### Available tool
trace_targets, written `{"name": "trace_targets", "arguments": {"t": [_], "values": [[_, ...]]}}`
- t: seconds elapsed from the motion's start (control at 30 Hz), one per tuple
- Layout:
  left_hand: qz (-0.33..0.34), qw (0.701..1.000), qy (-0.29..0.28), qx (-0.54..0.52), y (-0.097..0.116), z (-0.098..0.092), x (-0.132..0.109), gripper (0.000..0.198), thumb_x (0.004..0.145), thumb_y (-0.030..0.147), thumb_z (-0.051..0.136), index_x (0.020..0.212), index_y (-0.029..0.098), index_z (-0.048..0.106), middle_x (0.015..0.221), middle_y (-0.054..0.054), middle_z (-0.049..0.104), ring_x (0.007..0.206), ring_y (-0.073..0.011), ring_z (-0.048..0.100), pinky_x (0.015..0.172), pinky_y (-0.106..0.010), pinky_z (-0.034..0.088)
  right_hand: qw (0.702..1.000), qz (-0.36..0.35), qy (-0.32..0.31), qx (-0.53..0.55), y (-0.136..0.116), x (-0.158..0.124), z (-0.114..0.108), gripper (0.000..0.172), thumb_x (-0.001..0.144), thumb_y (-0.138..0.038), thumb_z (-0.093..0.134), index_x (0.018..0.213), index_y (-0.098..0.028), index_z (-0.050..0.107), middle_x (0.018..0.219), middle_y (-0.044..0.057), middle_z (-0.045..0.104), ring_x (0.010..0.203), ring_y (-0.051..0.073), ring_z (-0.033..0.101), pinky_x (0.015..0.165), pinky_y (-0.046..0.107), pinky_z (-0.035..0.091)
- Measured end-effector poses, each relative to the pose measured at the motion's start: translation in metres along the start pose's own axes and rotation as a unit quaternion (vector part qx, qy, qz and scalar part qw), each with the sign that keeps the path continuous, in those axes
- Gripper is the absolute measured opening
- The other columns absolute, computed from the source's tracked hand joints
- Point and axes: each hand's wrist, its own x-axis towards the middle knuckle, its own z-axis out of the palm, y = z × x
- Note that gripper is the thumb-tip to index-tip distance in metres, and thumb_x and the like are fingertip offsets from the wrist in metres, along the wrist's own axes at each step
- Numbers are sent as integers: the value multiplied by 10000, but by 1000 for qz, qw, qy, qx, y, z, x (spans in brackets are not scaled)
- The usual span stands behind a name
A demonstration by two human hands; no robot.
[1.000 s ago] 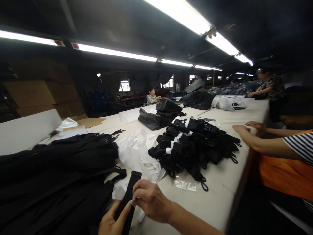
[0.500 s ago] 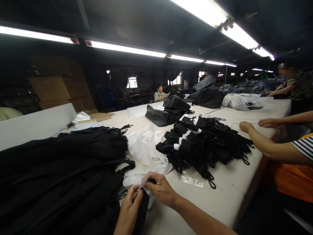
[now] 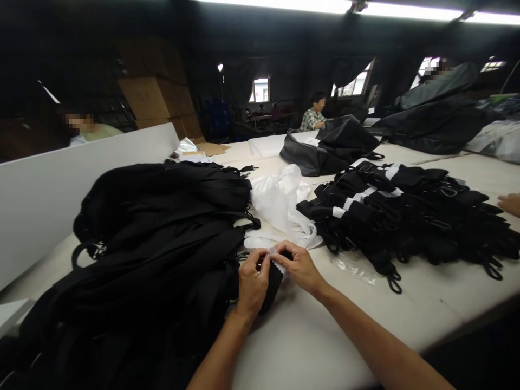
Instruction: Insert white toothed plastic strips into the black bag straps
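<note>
My left hand (image 3: pixel 252 279) and my right hand (image 3: pixel 299 269) meet fingertip to fingertip, both pinching a white strip (image 3: pixel 272 251) with a zigzag edge. The strip wraps a black folded strap (image 3: pixel 273 287) that hangs below my fingers. Beyond my hands lie more white strips (image 3: pixel 260 239) and a crumpled white plastic bag (image 3: pixel 280 197). To the left spreads a large heap of long black straps (image 3: pixel 162 227). On the right is a pile of black strap bundles (image 3: pixel 390 211) with white bands and metal hooks.
The pale table (image 3: pixel 309 336) carries a small clear plastic bag (image 3: pixel 355 268) and black bags (image 3: pixel 329 146) at the back. A white panel (image 3: pixel 93 157) stands at the left. A co-worker's hand (image 3: pixel 511 203) reaches in at the right edge; other people are farther off.
The view has turned left and tilted down. Both my hands have come together at the end of the white strip around the black strap. Another person has come into view at the left.
</note>
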Motion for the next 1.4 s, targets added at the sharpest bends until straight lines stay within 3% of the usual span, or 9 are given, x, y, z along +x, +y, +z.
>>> {"name": "trace_targets", "arguments": {"t": [0.23, 0.4, 0.57, 0.77, 0.93, 1.03, 1.13, 1.27, 1.4], "values": [[-1, 1000, -7, 29, 3, -3, -1, 207, 958, 325, 478, 892, 208, 636, 830, -18, 663, 773, -173, 610, 751, -268, 427, 998, 9, -42, -41, 0, -2, -4, 155, 836, -335, 674, 793, -186, 677, 809, 7, 660, 813, 179, 590, 787, 287, 442], [66, 993, 6, 96, -1, -1, -6, 244, 975, 284, 428, 908, 210, 650, 858, -56, 677, 793, -197, 631, 766, -288, 443, 998, 34, -6, -47, 3, 1, 2, 222, 787, -347, 683, 667, -171, 622, 675, 1, 609, 679, 156, 546, 663, 272, 430], [105, 986, -29, 129, -10, 1, -11, 264, 953, 248, 439, 894, 206, 694, 832, -106, 685, 783, -231, 639, 747, -310, 446, 992, 118, 30, 22, 1, 3, 6, 219, 637, -263, 730, 555, -167, 550, 541, -17, 543, 536, 117, 466, 513, 242, 354], [112, 984, -51, 129, -8, 1, -13, 259, 942, 253, 462, 905, 217, 715, 800, -109, 687, 757, -228, 636, 734, -308, 437, 984, 151, 66, 64, -1, -1, 6, 151, 604, -212, 681, 631, -174, 537, 524, -31, 560, 502, 107, 480, 482, 217, 331], [30, 998, -40, 48, -7, 0, -10, 262, 962, 348, 454, 901, 211, 669, 793, -67, 679, 737, -201, 630, 721, -298, 436, 989, 128, 58, 36, 8, -2, 3, 220, 637, -254, 710, 802, -167, 593, 565, -34, 598, 527, 119, 511, 529, 230, 375], [-82, 995, -40, -43, -11, 2, -5, 238, 933, 374, 505, 1020, 195, 636, 683, -23, 653, 629, -179, 606, 646, -285, 434, 992, 111, 49, -29, 10, -1, 3, 154, 657, -270, 707, 731, -157, 632, 618, -2, 625, 576, 139, 543, 558, 250, 402], [-190, 966, -69, -159, -13, 6, 0, 285, 808, 383, 646, 974, 153, 671, 668, -24, 659, 600, -167, 593, 614, -276, 447, 991, 77, 47, -100, 5, -2, 3, 110, 691, -262, 668, 657, -168, 620, 646, 10, 640, 620, 156, 572, 596, 264, 428], [-233, 947, -74, -210, -4, 4, 1, 294, 641, 392, 739, 735, 117, 691, 621, -36, 640, 544, -132, 555, 571, -259, 446, 987, 30, 26, -158, 2, -12, -1, 156, 742, -330, 650, 670, -194, 624, 645, 2, 640, 645, 174, 603, 629, 274, 458], [-263, 927, -64, -259, -1, -4, 6, 388, 480, 419, 827, 656, 102, 690, 584, -51, 631, 514, -134, 568, 576, -275, 470, 985, -64, 27, -161, 31, -7, -15, 246, 713, -465, 713, 714, -224, 667, 745, 23, 681, 721, 211, 661, 649, 268, 514]]}}
